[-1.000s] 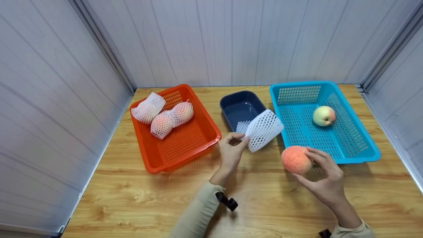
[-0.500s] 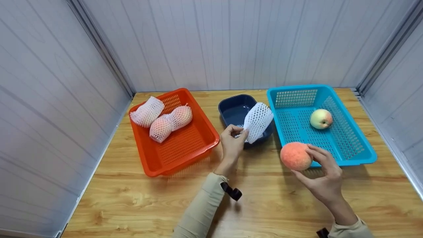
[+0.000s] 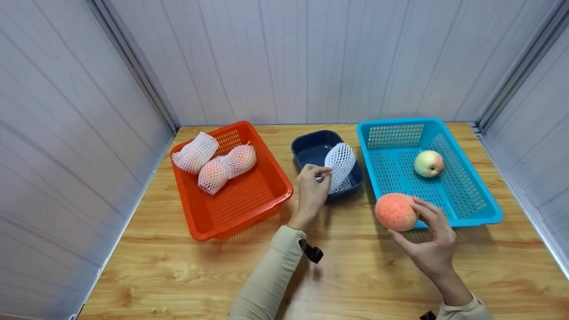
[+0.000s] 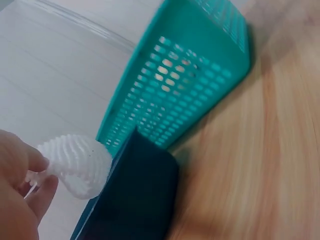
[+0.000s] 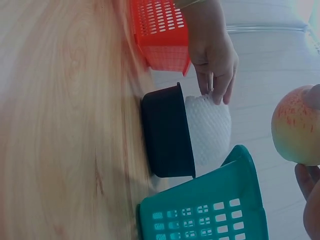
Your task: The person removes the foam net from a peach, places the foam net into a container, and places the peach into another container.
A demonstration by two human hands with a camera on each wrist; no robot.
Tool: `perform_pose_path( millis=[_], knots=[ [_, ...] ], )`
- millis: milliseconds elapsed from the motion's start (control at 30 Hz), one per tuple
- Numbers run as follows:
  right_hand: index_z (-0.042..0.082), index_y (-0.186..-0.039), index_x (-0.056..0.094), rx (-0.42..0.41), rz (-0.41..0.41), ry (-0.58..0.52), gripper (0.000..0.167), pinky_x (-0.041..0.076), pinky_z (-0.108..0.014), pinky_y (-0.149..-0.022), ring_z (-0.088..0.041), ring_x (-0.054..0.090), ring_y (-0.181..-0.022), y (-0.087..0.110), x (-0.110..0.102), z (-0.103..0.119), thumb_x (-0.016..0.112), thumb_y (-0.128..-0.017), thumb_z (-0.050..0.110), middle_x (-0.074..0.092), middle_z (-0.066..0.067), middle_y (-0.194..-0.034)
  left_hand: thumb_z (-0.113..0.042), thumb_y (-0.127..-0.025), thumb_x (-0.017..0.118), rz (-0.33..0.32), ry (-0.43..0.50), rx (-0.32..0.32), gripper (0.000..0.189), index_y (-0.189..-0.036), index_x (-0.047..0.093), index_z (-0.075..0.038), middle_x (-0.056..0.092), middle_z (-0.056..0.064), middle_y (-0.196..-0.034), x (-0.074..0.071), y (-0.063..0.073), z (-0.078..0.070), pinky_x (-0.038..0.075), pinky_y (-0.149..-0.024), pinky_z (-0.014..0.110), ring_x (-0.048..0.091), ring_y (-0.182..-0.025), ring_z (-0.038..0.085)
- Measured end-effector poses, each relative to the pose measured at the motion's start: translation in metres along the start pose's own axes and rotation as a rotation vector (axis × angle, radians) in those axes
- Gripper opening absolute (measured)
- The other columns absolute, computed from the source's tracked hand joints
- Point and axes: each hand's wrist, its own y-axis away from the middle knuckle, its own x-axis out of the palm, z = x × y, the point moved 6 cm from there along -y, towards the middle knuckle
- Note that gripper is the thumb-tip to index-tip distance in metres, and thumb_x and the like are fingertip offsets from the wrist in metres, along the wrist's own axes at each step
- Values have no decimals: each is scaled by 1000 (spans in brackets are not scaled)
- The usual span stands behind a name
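My left hand [image 3: 312, 189] pinches one end of a white foam fruit net [image 3: 340, 163] between thumb and fingertips. The net hangs over the dark blue bin [image 3: 306, 153]; in the right wrist view the foam net [image 5: 209, 131] bulges above the bin's rim. Another piece of white netting [image 3: 344, 184] lies inside the bin. My right hand [image 3: 431, 240] grips a bare peach [image 3: 396, 212] with thumb below and fingers on its right side, in front of the blue basket. The right wrist view shows this peach [image 5: 296, 125] reddish above and yellow-green below.
On the left, an orange basket [image 3: 249, 209] holds several peaches in foam nets [image 3: 213, 174]. At right stands a blue basket [image 3: 478, 178] with one bare peach [image 3: 429, 163]. Panel walls [image 3: 284, 58] close off the back and sides of the wooden table [image 3: 186, 275].
The left hand has carried the foam net left and away from the blue basket, lowering it over the dark blue bin. The right hand keeps its grip on the peach, barely moving.
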Motion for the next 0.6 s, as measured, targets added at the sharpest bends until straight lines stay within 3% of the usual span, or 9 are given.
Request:
perform_pose_path(
  millis=[100,200,333,600],
  knots=[
    [-16,-109,62,6,-4,-3,57,50,-23,-85,-27,58,-109,2,-2,-1,85,-59,-2,56,-35,-114,7,-77,72,69,-101,67,13,-85,76,-2,57,6,-81,5,3,0,51,-70,17,59,-76,15],
    [-17,-109,62,6,-8,-5,57,50,-23,-85,-27,58,-110,1,-4,-2,85,-60,0,55,-36,-115,5,-77,72,133,-226,129,16,-90,76,-2,58,8,-85,9,3,-1,52,-71,23,61,-77,20],
    [-17,-110,62,9,-6,1,57,50,-23,-85,-26,58,-111,2,-6,-3,85,-61,-1,55,-36,-115,4,-77,70,227,-386,164,20,-95,76,-2,59,9,-89,15,3,1,54,-74,31,64,-78,24],
    [-16,-110,62,34,-35,27,60,49,-22,-84,-25,58,-109,4,-9,-4,84,-55,-7,56,-35,-115,-7,-85,66,379,-665,261,8,-84,73,-4,60,11,-84,26,8,0,49,-70,37,59,-75,29]
  ],
)
